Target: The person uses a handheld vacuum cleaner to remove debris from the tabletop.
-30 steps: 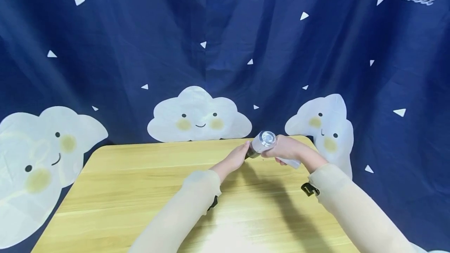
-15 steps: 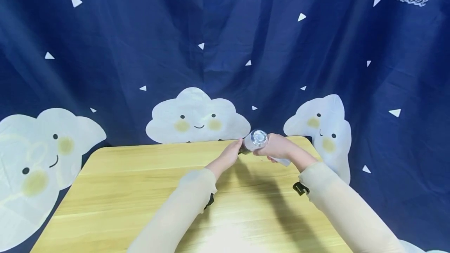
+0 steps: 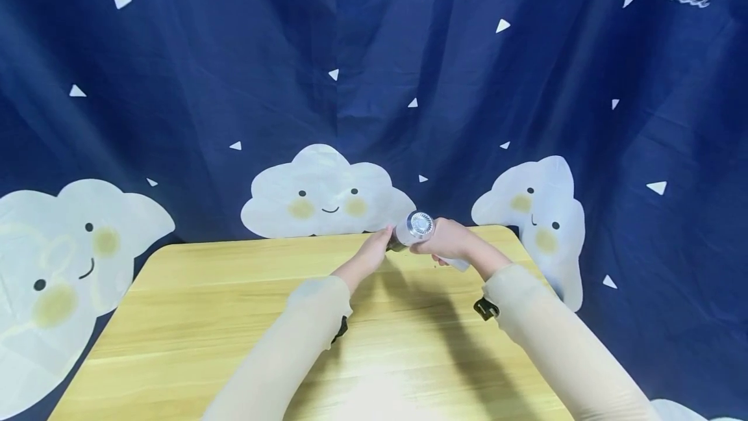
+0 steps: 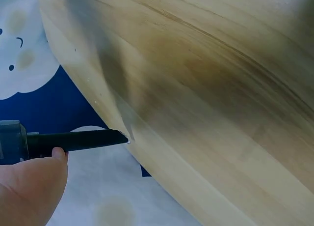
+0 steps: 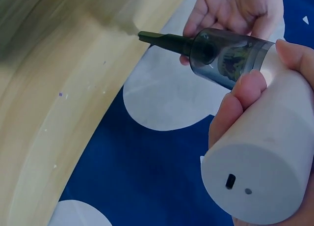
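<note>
A white handheld vacuum cleaner (image 3: 411, 229) with a silver ribbed round end is held over the table's far edge. My right hand (image 3: 448, 239) grips its white handle (image 5: 260, 172), thumb and fingers wrapped round near the clear dust cup (image 5: 218, 56). My left hand (image 3: 371, 253) holds the front end by the black nozzle (image 4: 78, 141); in the left wrist view its thumb touches the nozzle's base, the other fingers being hidden. The nozzle's tip is at the table edge; whether it touches the wood is unclear. Small pale specks and a purple bit (image 5: 60, 94) lie on the wood.
The light wooden table (image 3: 193, 317) has rounded far corners. Close behind it hangs a dark blue curtain (image 3: 374, 115) printed with white clouds and triangles. Each cream sleeve has a black strap (image 3: 486, 308) at the wrist.
Both hands have moved left along the table's far edge with the vacuum cleaner. The grip of each hand looks the same. The head view has shifted slightly.
</note>
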A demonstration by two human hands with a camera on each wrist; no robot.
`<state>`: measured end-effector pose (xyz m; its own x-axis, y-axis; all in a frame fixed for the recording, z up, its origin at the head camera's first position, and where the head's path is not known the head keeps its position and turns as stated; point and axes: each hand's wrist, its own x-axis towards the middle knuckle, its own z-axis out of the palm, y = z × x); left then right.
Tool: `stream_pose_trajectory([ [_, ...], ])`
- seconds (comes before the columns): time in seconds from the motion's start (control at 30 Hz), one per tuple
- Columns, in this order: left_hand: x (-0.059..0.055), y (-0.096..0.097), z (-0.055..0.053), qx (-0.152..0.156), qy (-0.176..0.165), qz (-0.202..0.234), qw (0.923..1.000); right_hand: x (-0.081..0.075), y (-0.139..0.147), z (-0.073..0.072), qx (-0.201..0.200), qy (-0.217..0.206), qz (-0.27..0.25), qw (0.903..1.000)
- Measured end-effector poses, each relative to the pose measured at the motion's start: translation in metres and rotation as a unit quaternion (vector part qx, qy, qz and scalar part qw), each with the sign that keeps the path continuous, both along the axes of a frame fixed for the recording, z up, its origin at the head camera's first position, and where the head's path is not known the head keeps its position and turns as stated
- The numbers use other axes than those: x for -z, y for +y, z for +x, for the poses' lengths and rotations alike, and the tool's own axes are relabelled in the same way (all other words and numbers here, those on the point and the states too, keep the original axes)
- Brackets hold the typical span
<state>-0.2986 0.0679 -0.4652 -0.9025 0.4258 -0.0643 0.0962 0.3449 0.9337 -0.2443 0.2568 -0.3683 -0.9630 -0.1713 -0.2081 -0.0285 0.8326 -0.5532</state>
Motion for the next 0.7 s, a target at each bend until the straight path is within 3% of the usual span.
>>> stream_pose_trajectory([
  [0.27, 0.003, -0.002, -0.004, -0.011, -0.018, 0.014, 0.9997, 0.006, -0.002, -0.004, 0.004, 0.002, -0.016, 0.9999],
  [0.43, 0.004, 0.001, -0.007, -0.022, -0.011, 0.016, 0.9996, 0.008, -0.003, -0.007, 0.006, 0.006, -0.01, 0.9999],
  [0.7, 0.006, -0.002, -0.005, -0.031, -0.024, 0.017, 0.9991, 0.013, -0.006, -0.008, 0.004, 0.001, -0.016, 0.9999],
])
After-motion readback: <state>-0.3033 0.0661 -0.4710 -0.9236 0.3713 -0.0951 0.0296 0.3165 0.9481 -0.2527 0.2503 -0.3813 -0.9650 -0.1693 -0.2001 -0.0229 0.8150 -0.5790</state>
